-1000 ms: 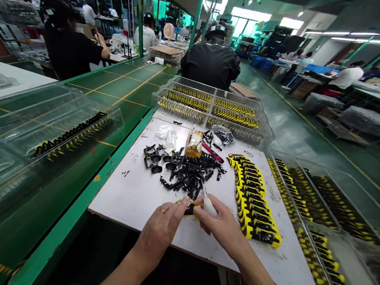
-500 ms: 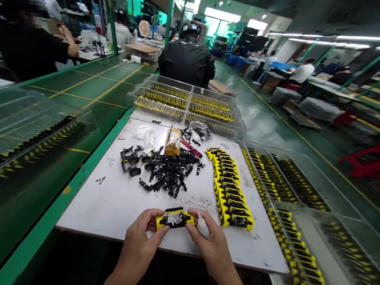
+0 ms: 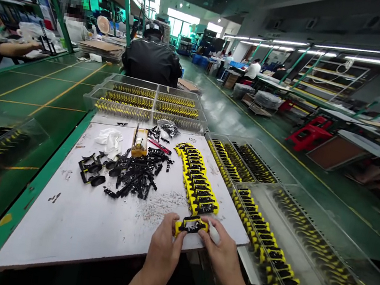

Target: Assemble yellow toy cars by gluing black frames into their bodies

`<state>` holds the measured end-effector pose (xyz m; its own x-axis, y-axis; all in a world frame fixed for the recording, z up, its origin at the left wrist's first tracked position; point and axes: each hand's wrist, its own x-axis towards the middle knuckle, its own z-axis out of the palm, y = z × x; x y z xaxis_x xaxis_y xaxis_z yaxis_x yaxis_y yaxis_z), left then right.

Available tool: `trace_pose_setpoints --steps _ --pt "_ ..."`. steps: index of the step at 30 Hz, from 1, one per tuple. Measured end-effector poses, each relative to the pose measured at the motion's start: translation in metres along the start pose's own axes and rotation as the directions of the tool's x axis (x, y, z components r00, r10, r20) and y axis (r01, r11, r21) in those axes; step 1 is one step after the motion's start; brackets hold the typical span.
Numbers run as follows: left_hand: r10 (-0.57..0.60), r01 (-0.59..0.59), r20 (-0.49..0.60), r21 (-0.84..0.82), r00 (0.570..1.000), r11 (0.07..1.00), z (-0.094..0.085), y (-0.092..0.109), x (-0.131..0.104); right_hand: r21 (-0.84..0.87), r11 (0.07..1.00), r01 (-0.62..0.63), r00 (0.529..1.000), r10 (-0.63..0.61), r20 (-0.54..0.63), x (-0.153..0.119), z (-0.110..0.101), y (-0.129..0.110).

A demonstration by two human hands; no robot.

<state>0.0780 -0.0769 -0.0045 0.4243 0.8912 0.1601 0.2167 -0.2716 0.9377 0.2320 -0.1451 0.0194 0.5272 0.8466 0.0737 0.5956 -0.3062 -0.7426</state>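
Note:
Near the front edge of the board, a yellow-and-black plastic housing (image 3: 180, 227) with an open middle is held between my two hands. My left hand (image 3: 164, 246) pinches its left end between thumb and fingers. The right end is gripped by my right hand (image 3: 222, 252), which also has a small white teardrop-shaped object (image 3: 214, 233) tucked among its fingers. Just beyond the housing stands a curved row of similar yellow-and-black housings (image 3: 197, 179). Loose black plastic pieces (image 3: 138, 173) lie heaped left of the row, with black ring-shaped parts (image 3: 91, 168) beside them.
The white board (image 3: 65, 233) also bears a small yellow box (image 3: 139, 144), a red pen-like tool (image 3: 159, 146) and crumpled white tissue (image 3: 109, 141). Clear trays of housings stand behind (image 3: 155, 104) and right (image 3: 293, 215). A co-worker in a black jacket (image 3: 152, 60) sits ahead.
The view has turned to the right, so the board and trays appear further left. My hands, still holding the housing, are now closer to the front end of the row.

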Motion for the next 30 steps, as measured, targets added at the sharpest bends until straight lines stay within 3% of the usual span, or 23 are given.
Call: trace_pose_setpoints --steps 7,14,22,30 --pt "0.083 -0.078 0.140 -0.039 0.987 0.996 0.028 0.010 0.014 0.012 1.000 -0.024 0.999 0.024 0.020 0.007 -0.026 0.029" --pt "0.088 -0.108 0.163 0.118 0.983 0.987 0.030 0.007 0.019 -0.023 0.999 -0.038 0.997 0.039 0.065 0.013 -0.027 0.032" --pt "0.041 -0.056 0.152 0.094 0.987 0.994 0.039 0.010 0.023 -0.073 0.994 -0.079 0.997 0.079 -0.003 0.016 -0.027 0.034" --pt "-0.014 0.006 0.143 0.055 0.990 0.998 0.041 0.011 0.028 -0.054 0.996 -0.076 0.996 0.078 0.036 0.027 -0.032 0.032"
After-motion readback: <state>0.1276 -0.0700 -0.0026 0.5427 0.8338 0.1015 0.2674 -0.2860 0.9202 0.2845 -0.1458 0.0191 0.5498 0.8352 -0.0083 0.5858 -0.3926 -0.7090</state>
